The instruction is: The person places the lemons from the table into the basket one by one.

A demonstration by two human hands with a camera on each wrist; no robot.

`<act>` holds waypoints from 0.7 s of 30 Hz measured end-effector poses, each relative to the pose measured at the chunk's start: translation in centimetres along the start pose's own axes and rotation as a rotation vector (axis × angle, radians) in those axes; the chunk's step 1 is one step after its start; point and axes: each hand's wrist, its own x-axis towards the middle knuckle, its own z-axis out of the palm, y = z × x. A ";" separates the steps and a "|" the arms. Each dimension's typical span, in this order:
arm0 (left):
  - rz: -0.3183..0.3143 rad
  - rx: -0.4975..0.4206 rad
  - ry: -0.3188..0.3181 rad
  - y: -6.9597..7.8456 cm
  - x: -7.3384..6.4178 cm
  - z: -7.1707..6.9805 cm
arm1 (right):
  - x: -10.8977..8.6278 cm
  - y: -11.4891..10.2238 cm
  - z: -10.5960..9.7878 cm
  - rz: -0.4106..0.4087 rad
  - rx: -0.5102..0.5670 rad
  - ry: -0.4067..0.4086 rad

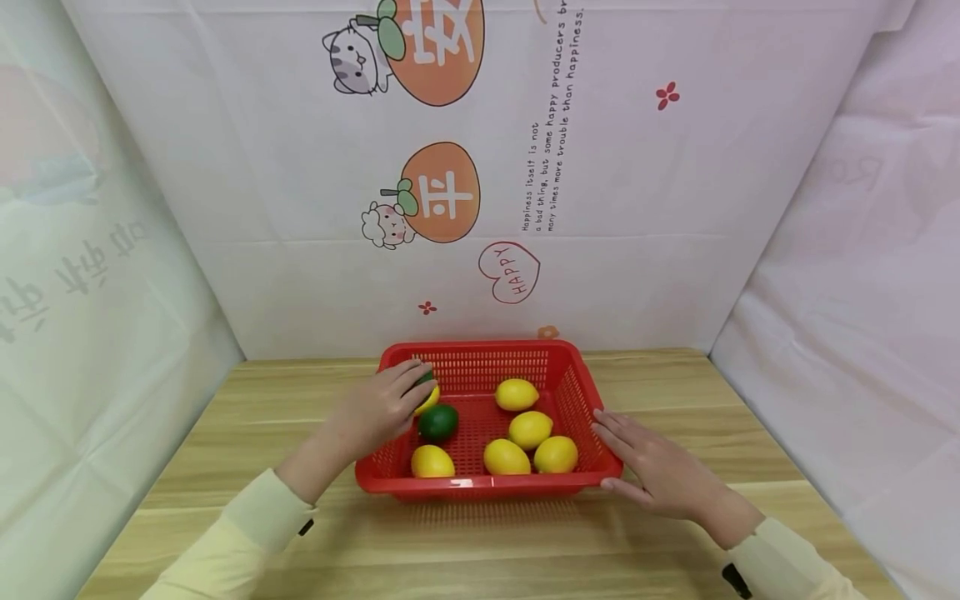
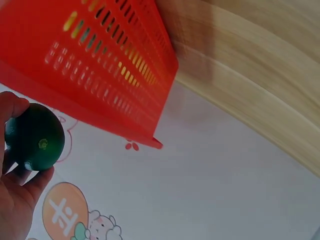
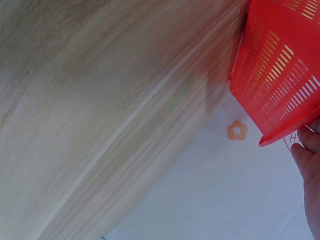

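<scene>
In the head view my left hand (image 1: 386, 404) is over the left side of a red plastic basket (image 1: 465, 483). It holds a smooth, dark green, rounded fruit (image 2: 37, 137), thumb on one side and fingers on the other in the left wrist view. A yellow lemon (image 1: 428, 400) shows partly beneath that hand. Just beside it in the basket lies a second dark green fruit (image 1: 438, 423). My right hand (image 1: 660, 467) rests against the basket's right rim with its fingers extended; its fingertips show at the rim in the right wrist view.
Several more lemons lie in the basket, one lemon (image 1: 432, 461) at the front left and others, such as this lemon (image 1: 530, 430), on the right. The basket stands on a wood-grain table (image 1: 300, 483), close to a white printed sheet (image 1: 600, 275) behind. White sheets also hang at both sides.
</scene>
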 end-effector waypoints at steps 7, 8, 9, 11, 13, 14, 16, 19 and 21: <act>0.005 -0.034 -0.027 1.4 1.1 0.3 | 0.0 -0.1 0.0 -0.002 0.008 0.007; 0.012 -0.036 -0.020 1.5 1.3 0.4 | 0.0 0.0 0.0 -0.001 0.008 0.007; 0.018 -0.040 -0.012 1.7 1.5 0.5 | 0.0 0.0 0.0 0.000 0.009 0.006; 0.029 -0.046 -0.001 2.0 1.7 0.8 | -0.1 0.0 0.0 -0.001 0.010 0.006; 0.043 -0.055 0.008 2.3 2.0 1.1 | -0.1 0.0 0.0 -0.003 0.011 0.007; 0.051 -0.060 0.012 2.5 2.1 1.2 | -0.1 0.0 0.0 -0.004 0.010 0.009; 0.064 -0.062 0.017 2.7 2.2 1.5 | 0.0 0.0 0.1 -0.007 0.010 0.012; 0.082 -0.057 0.022 3.0 2.5 1.9 | 0.0 0.0 0.1 -0.011 0.008 0.017; 0.091 -0.055 0.027 3.2 2.6 2.1 | 0.0 0.0 0.1 -0.012 0.005 0.018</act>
